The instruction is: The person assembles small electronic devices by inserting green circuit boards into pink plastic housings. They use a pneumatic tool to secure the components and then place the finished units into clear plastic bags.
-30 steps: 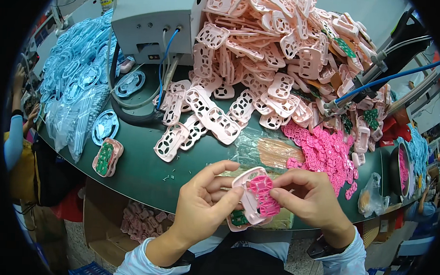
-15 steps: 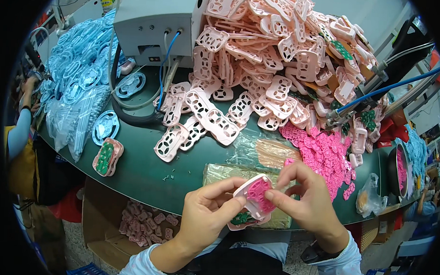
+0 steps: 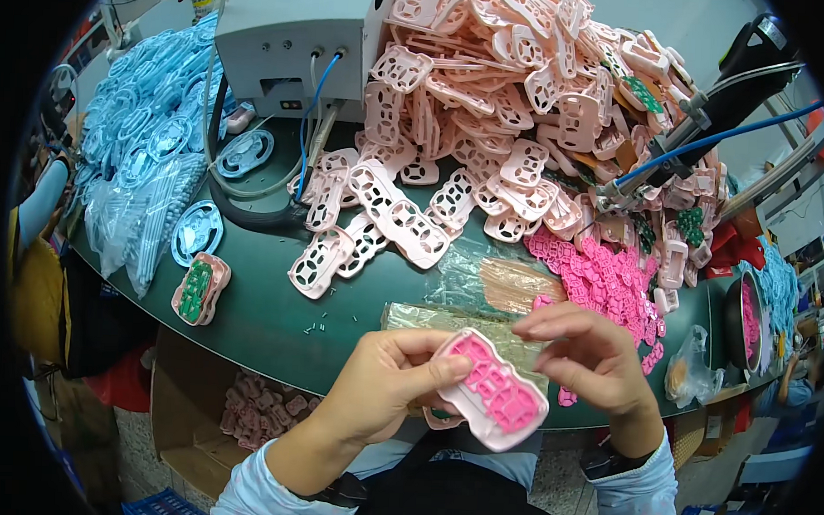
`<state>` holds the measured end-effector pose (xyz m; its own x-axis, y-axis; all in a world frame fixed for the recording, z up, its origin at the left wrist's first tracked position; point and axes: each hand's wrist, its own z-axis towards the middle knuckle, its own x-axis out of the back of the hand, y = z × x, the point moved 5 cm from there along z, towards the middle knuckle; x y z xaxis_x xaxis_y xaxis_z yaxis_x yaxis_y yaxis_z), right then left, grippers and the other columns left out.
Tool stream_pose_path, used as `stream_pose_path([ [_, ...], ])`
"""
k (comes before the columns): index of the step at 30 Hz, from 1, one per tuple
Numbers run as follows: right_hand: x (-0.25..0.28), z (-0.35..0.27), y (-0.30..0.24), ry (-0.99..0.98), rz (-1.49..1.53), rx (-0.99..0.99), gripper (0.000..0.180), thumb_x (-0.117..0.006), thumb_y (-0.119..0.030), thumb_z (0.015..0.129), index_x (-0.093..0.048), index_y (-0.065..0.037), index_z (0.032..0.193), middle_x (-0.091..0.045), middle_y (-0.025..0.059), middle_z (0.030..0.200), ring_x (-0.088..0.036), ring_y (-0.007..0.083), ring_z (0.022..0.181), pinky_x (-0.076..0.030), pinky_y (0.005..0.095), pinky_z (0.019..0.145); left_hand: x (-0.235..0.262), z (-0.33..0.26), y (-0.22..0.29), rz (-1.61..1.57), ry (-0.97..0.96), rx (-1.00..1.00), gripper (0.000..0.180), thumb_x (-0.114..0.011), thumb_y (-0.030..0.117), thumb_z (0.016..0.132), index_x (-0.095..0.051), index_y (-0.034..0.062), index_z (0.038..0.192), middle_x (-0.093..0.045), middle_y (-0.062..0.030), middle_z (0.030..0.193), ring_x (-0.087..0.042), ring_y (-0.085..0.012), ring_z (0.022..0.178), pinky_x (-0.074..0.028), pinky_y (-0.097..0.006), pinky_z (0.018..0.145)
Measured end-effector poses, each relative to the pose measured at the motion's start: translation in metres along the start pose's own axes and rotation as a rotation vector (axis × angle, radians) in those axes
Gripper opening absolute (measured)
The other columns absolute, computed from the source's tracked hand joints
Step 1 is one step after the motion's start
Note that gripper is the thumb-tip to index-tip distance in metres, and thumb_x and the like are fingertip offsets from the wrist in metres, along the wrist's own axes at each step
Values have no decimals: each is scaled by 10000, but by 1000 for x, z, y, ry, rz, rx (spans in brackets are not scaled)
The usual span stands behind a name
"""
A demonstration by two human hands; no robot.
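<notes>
Over the table's near edge, my left hand (image 3: 376, 379) grips a pale pink plastic casing (image 3: 492, 435), thumb on its face. Inside the casing lies a bright pink lattice insert (image 3: 501, 395). Below the casing, mostly hidden by it and my hand, shows the edge of a second pale pink part (image 3: 441, 421); in the earlier frame green showed there. My right hand (image 3: 599, 364) is just right of the casing, fingers apart, holding nothing. The nearest loose pieces to it are the heap of bright pink inserts (image 3: 606, 287).
A film-wrapped block (image 3: 410, 318) lies under my hands. Pale pink casings (image 3: 490, 106) pile at the back; blue parts (image 3: 145, 112) heap at left. A casing with a green board (image 3: 198, 291) sits near the left edge. A grey machine (image 3: 292, 49) and a hose-fed metal arm (image 3: 670, 153) stand behind.
The casing in my left hand has turned and tilted its face upward, showing the whole insert. My right hand has let go of the insert and drawn away rightward.
</notes>
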<state>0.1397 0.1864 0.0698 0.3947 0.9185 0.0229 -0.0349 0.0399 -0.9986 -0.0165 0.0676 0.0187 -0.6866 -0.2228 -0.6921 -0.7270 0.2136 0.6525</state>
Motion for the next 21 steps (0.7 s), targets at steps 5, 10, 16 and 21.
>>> stream_pose_path([
  [5, -21, 18, 9, -248, 247, 112, 399, -779, -65, 768, -654, -43, 1147, -408, 215, 1460, -450, 319, 1316, -372, 442, 1062, -15, 6, -25, -265, -487, 230, 300, -660, 95, 906, -609, -49, 1164, -685, -79, 988, -676, -131, 830, -565, -256, 721],
  [10, -28, 19, 4, -192, 247, 215, 161, -748, -89, 809, -665, -22, 930, -578, 215, 1268, -497, 316, 1268, -352, 487, 1076, -21, 5, -32, -280, -499, 283, 344, -660, 108, 912, -586, -35, 1217, -669, -56, 1044, -648, -101, 871, -544, -246, 739],
  [16, -8, 3, 8, 115, 35, -144, 144, -658, -69, 907, -589, 18, 1000, -631, 55, 912, -617, 115, 898, -501, 263, 798, -1, -6, 13, 252, 18, -184, 344, -707, 170, 891, -644, -21, 1170, -671, -48, 1010, -608, -101, 814, -504, -253, 691],
  [21, -6, 11, 12, 189, 227, -261, 195, -713, -62, 864, -616, 16, 1015, -664, 44, 907, -646, 102, 827, -519, 229, 731, 3, -11, 12, 372, 112, -271, 237, -664, 128, 921, -687, -77, 1037, -703, -67, 876, -633, -105, 768, -526, -251, 694],
])
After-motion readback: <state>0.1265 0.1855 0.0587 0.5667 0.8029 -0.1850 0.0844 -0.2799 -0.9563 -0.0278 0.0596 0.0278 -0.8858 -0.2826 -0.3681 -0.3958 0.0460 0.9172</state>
